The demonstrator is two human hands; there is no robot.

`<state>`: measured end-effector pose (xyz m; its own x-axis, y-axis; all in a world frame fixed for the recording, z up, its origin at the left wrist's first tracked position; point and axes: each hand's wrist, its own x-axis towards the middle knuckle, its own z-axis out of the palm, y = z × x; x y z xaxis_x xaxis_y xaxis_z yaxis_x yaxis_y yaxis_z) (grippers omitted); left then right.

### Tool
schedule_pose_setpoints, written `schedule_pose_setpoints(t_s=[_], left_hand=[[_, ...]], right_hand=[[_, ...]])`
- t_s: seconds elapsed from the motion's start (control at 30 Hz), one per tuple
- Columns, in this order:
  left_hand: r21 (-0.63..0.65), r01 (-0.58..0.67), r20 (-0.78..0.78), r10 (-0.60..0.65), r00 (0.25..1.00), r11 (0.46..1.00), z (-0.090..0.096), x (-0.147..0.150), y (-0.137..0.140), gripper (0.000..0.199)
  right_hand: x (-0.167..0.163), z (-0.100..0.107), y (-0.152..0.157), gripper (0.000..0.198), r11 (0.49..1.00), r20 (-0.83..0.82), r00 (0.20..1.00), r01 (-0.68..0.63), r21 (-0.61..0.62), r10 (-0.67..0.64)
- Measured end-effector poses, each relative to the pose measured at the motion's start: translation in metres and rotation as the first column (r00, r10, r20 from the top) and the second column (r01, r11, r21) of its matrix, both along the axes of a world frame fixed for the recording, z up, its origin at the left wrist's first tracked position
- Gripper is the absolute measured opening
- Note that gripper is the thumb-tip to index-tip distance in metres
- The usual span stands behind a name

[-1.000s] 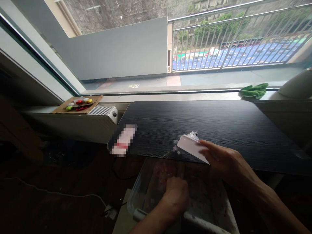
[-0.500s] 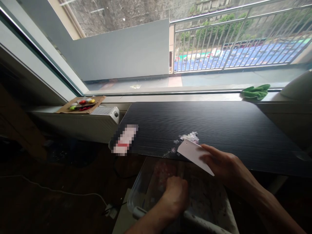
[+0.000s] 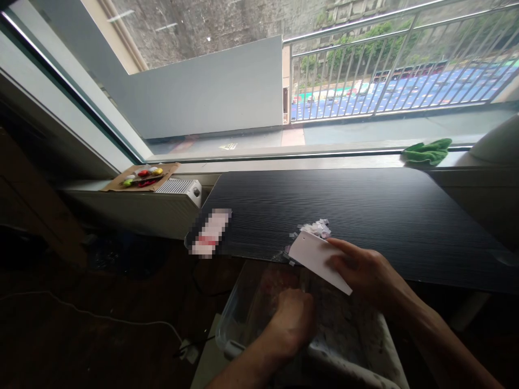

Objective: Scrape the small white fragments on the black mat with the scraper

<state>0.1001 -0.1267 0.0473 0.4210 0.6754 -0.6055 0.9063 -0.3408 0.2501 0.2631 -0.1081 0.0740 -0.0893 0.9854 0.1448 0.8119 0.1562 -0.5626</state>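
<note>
two bare forearms are seen now, and the left forearm is cut off by the lower edge; the right forearm is shown at greater length, slim, narrowed toward a bare wrist. on the left grip, rounded knuckles are dimly lit, the fingertips hidden. on the right grip, slender fingers are seen, partly swallowed by shadow.

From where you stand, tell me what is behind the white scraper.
Behind the white scraper, white scraps lie heaped on the black tabletop. Whatever the scraper and the right hand cover cannot be seen.
</note>
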Motion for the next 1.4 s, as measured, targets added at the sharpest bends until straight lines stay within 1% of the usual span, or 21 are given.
schedule_pose_setpoints(t_s=[0.13,0.27,0.43,0.5,0.63,0.7,0.8,0.83,0.97,1.03,1.1,1.17,1.23,1.33,1.4], left_hand=[[0.012,-0.006,0.005,0.006,1.0,1.0,-0.002,0.0,0.0,0.029],[0.001,-0.017,0.002,0.017,1.0,1.0,-0.002,0.0,-0.001,0.028],[0.007,-0.016,0.016,0.016,1.0,1.0,0.0,-0.001,0.0,0.029],[0.003,-0.011,0.01,0.011,1.0,1.0,0.0,-0.001,0.0,0.029],[-0.017,-0.001,0.009,0.001,1.0,1.0,-0.002,-0.002,0.002,0.03],[-0.014,-0.01,0.01,0.01,1.0,1.0,-0.002,-0.002,0.002,0.03],[-0.005,-0.021,0.011,0.021,1.0,1.0,-0.001,-0.001,0.002,0.029],[-0.011,-0.023,0.008,0.023,1.0,1.0,-0.001,-0.001,0.002,0.029],[-0.038,-0.031,0.009,0.032,0.999,0.999,0.0,-0.001,0.003,0.03],[-0.033,-0.036,0.016,0.037,0.999,0.999,0.0,-0.002,0.003,0.029],[-0.027,-0.037,0.015,0.037,0.999,0.999,-0.001,-0.003,0.003,0.028],[-0.03,-0.024,0.013,0.024,1.0,0.999,-0.003,-0.003,0.003,0.028],[-0.048,0.004,0.013,-0.003,1.0,0.999,-0.006,-0.002,0.002,0.027],[-0.098,0.083,0.02,-0.082,0.996,0.992,-0.011,0.002,0.001,0.027],[-0.103,0.099,0.054,-0.094,0.994,0.99,-0.014,0.005,0.001,0.027]], right_hand=[[0.0,0.0,-0.001,0.037,0.999,0.012,0.999,0.044,0.031,-0.045],[-0.002,0.0,-0.001,0.035,1.0,-0.032,0.999,-0.012,-0.026,0.011],[-0.004,-0.001,0.003,0.04,0.998,-0.052,0.997,0.052,-0.039,-0.054],[-0.008,0.0,0.003,0.04,0.998,-0.061,0.998,0.027,-0.061,-0.031],[-0.015,0.002,0.002,0.038,0.993,-0.096,0.994,-0.063,-0.097,0.054],[-0.014,0.002,0.002,0.038,0.996,-0.099,0.994,-0.051,-0.078,0.043],[-0.012,0.001,0.003,0.039,0.999,-0.08,0.997,0.007,-0.036,-0.009],[-0.013,0.001,0.003,0.039,0.999,-0.077,0.997,-0.003,-0.038,0.0],[-0.016,0.005,0.0,0.037,0.987,-0.095,0.989,-0.126,-0.098,0.117],[-0.014,0.005,-0.002,0.036,0.988,-0.08,0.99,-0.122,-0.098,0.114],[-0.01,0.002,-0.004,0.035,0.997,-0.032,0.997,-0.067,-0.042,0.065],[-0.004,-0.005,-0.006,0.034,0.998,0.031,1.0,-0.008,0.069,0.005],[0.002,-0.012,-0.008,0.035,0.984,0.083,0.996,0.025,0.179,-0.04],[0.008,-0.021,-0.012,0.033,0.962,0.134,0.989,0.019,0.274,-0.058],[0.011,-0.025,-0.015,0.031,0.949,0.173,0.983,0.005,0.316,-0.063]])
